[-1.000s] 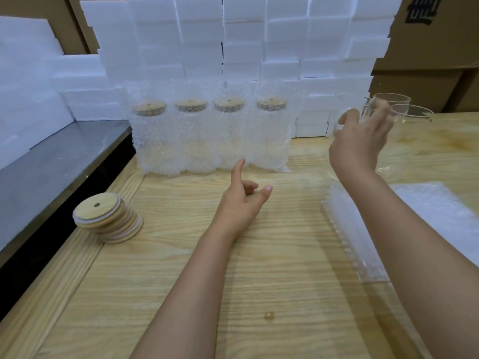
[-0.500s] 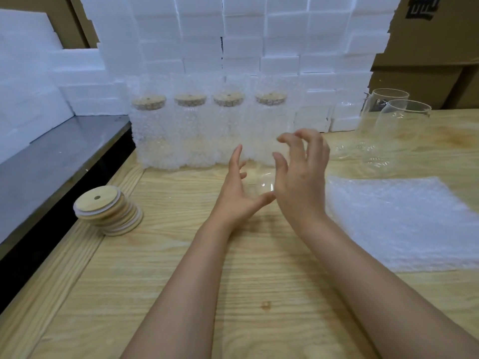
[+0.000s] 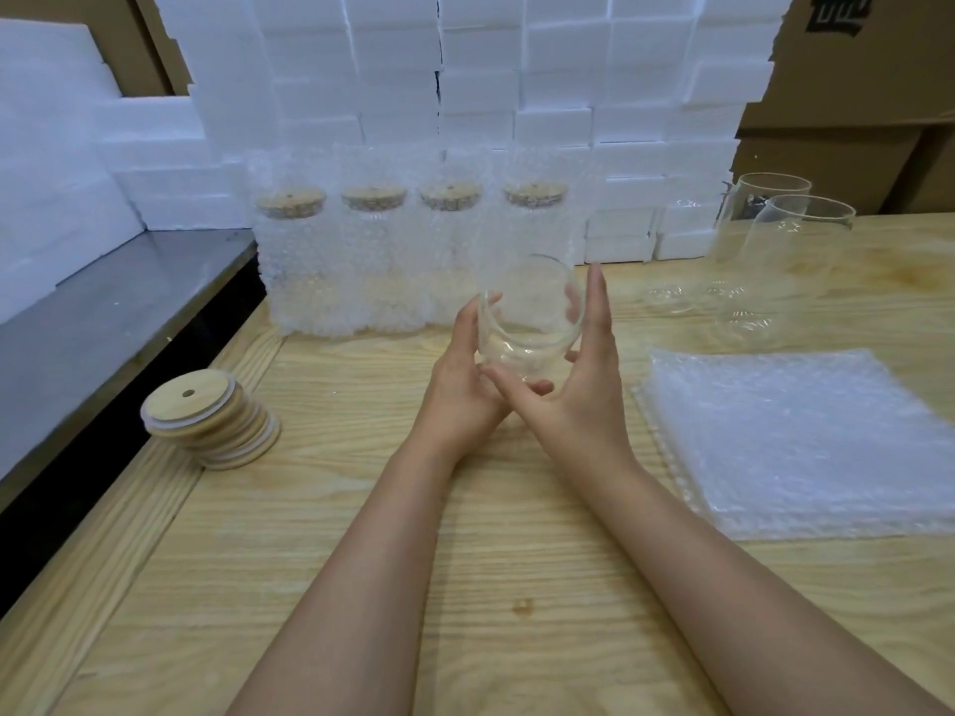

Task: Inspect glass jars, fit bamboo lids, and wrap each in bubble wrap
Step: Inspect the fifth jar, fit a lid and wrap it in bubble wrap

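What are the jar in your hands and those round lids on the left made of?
Jar: clear glossy glass, it seems; the table shows straight through it. Lids: pale matte wood, probably bamboo, with faint grain.

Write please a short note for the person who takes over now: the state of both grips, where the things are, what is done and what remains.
The left grip and the right grip together hold one glass jar, tilted above the table, with no lid on it.
Done: four wrapped jars with lids stand in a row at the back.
Remaining: fit a lid on this jar and wrap it, then do the two bare jars at the far right.
The lid stack is at the left; the bubble wrap sheets lie at the right.
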`<state>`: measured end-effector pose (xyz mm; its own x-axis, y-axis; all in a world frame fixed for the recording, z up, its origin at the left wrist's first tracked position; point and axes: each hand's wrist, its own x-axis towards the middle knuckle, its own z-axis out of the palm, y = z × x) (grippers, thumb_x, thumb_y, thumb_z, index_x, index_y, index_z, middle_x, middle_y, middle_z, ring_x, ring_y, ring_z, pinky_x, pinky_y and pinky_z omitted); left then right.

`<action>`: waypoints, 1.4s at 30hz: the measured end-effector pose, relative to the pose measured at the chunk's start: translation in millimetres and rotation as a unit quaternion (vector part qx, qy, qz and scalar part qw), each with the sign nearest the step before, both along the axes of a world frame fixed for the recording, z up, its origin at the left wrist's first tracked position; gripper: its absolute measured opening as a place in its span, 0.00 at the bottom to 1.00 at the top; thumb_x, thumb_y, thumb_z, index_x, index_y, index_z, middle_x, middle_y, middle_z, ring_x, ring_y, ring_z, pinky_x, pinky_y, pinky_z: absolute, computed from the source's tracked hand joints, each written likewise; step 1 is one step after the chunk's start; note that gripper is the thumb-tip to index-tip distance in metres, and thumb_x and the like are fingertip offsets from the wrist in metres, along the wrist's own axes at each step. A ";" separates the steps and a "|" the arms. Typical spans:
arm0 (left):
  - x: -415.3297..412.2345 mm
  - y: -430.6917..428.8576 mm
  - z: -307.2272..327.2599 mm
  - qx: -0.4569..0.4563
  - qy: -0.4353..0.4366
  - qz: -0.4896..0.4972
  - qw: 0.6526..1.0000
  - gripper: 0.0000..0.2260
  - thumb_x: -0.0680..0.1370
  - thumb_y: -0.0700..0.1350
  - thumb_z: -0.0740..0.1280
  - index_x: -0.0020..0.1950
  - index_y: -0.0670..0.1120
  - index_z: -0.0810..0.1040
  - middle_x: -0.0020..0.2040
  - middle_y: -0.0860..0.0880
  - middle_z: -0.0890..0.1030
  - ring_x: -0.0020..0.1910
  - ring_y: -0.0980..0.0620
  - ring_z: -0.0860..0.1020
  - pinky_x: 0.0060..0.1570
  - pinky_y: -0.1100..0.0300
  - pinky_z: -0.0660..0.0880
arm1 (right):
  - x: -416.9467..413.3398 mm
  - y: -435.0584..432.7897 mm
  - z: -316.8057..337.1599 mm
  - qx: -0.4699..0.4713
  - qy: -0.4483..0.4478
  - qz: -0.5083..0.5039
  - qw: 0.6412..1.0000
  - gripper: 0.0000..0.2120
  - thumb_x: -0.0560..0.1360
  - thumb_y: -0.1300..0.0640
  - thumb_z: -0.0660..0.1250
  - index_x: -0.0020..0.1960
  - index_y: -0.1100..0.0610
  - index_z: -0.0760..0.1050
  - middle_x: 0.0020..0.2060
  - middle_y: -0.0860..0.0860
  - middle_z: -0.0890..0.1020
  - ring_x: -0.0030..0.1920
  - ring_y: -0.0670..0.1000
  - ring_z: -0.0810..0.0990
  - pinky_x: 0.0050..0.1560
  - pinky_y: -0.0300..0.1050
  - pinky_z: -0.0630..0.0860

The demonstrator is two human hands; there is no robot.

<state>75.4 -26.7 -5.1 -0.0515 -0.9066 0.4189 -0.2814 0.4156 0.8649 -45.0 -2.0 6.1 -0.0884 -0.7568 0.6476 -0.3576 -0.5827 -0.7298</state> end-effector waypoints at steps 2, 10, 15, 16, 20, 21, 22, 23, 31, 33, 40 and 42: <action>0.6 -1.5 -1.5 -0.009 -0.012 0.012 1.000 0.39 0.65 0.45 0.80 0.66 0.66 0.61 0.55 0.75 0.73 0.52 0.80 0.71 0.45 0.82 0.67 | -3.9 -4.2 -3.2 0.001 -0.013 0.006 1.000 0.49 0.66 0.51 0.79 0.74 0.39 0.49 0.70 0.49 0.69 0.69 0.48 0.67 0.55 0.26 0.69; -5.6 0.1 1.0 -0.078 -0.041 0.086 0.992 0.43 0.64 0.48 0.81 0.67 0.69 0.57 0.63 0.72 0.69 0.59 0.72 0.71 0.51 0.80 0.66 | 0.2 -6.3 -7.6 -0.028 0.006 0.006 1.000 0.43 0.65 0.58 0.79 0.69 0.42 0.57 0.65 0.48 0.71 0.64 0.46 0.71 0.58 0.26 0.67; -4.6 -1.5 -1.0 -0.087 -0.055 0.114 0.988 0.40 0.65 0.49 0.80 0.62 0.73 0.57 0.55 0.70 0.72 0.52 0.79 0.70 0.45 0.83 0.64 | 0.8 -4.6 -4.7 -0.007 -0.015 0.051 0.999 0.41 0.66 0.53 0.78 0.71 0.50 0.57 0.67 0.53 0.68 0.68 0.53 0.70 0.66 0.57 0.70; -4.2 -2.2 -1.4 -0.085 -0.056 0.117 0.988 0.40 0.66 0.49 0.80 0.61 0.75 0.56 0.56 0.69 0.71 0.53 0.79 0.70 0.46 0.83 0.64 | 1.1 -3.5 -4.1 -0.008 -0.021 0.066 0.998 0.40 0.67 0.51 0.75 0.72 0.52 0.57 0.68 0.53 0.68 0.69 0.54 0.69 0.66 0.58 0.70; -3.1 -3.7 -3.8 -0.093 -0.057 0.110 0.988 0.41 0.68 0.48 0.78 0.62 0.78 0.54 0.63 0.60 0.73 0.58 0.63 0.74 0.50 0.79 0.67 | -0.4 -1.0 -1.9 -0.003 -0.059 0.109 0.992 0.36 0.69 0.47 0.68 0.71 0.58 0.59 0.66 0.49 0.67 0.68 0.50 0.69 0.67 0.59 0.70; -2.7 -4.2 -4.3 -0.100 -0.061 0.110 0.987 0.41 0.68 0.47 0.78 0.62 0.78 0.54 0.65 0.58 0.72 0.59 0.59 0.75 0.51 0.79 0.66 | -0.9 -1.0 -1.8 0.001 -0.064 0.111 0.992 0.36 0.69 0.47 0.69 0.70 0.60 0.59 0.65 0.46 0.67 0.67 0.47 0.70 0.67 0.57 0.70; -2.5 -4.6 -4.5 -0.109 -0.066 0.108 0.986 0.40 0.68 0.47 0.77 0.62 0.77 0.55 0.66 0.57 0.71 0.60 0.57 0.74 0.51 0.78 0.66 | -1.4 -1.2 -1.6 0.005 -0.068 0.112 0.991 0.37 0.68 0.48 0.70 0.70 0.61 0.59 0.64 0.44 0.68 0.67 0.46 0.70 0.67 0.55 0.70; -2.5 -4.9 -4.2 -0.116 -0.070 0.106 0.985 0.40 0.68 0.46 0.77 0.63 0.76 0.55 0.67 0.56 0.70 0.61 0.56 0.74 0.53 0.77 0.67 | -1.6 -1.6 -1.7 0.009 -0.069 0.111 0.991 0.37 0.68 0.48 0.70 0.70 0.61 0.60 0.64 0.44 0.68 0.66 0.44 0.70 0.67 0.52 0.71; -3.9 -2.4 -2.8 -0.123 -0.086 0.086 0.985 0.38 0.69 0.41 0.77 0.66 0.66 0.59 0.70 0.50 0.69 0.68 0.52 0.70 0.64 0.57 0.70 | 9.3 -0.3 2.6 0.060 -0.127 0.045 0.989 0.35 0.62 0.49 0.79 0.61 0.48 0.61 0.60 0.40 0.70 0.65 0.43 0.71 0.66 0.50 0.72; -4.2 -3.5 -3.6 -0.137 -0.092 0.089 0.982 0.37 0.70 0.40 0.76 0.66 0.66 0.59 0.71 0.51 0.68 0.69 0.52 0.69 0.66 0.59 0.68 | 12.9 0.1 5.6 0.077 -0.154 0.033 0.985 0.34 0.62 0.49 0.80 0.59 0.47 0.62 0.58 0.38 0.71 0.65 0.44 0.72 0.66 0.50 0.71; -3.9 -5.9 -3.9 -0.154 -0.077 0.073 0.982 0.39 0.69 0.44 0.77 0.66 0.69 0.57 0.71 0.49 0.68 0.69 0.52 0.70 0.64 0.61 0.69 | 13.8 -3.6 21.1 0.097 -0.209 -0.012 0.973 0.19 0.69 0.45 0.74 0.49 0.49 0.66 0.45 0.42 0.73 0.49 0.40 0.76 0.49 0.31 0.71; -4.0 -6.6 -3.0 -0.161 -0.077 0.070 0.981 0.39 0.69 0.45 0.77 0.66 0.68 0.57 0.70 0.46 0.70 0.68 0.48 0.71 0.65 0.53 0.71 | 13.3 -4.7 21.7 0.086 -0.215 -0.018 0.973 0.14 0.75 0.47 0.69 0.48 0.53 0.67 0.43 0.43 0.73 0.43 0.34 0.74 0.45 0.26 0.68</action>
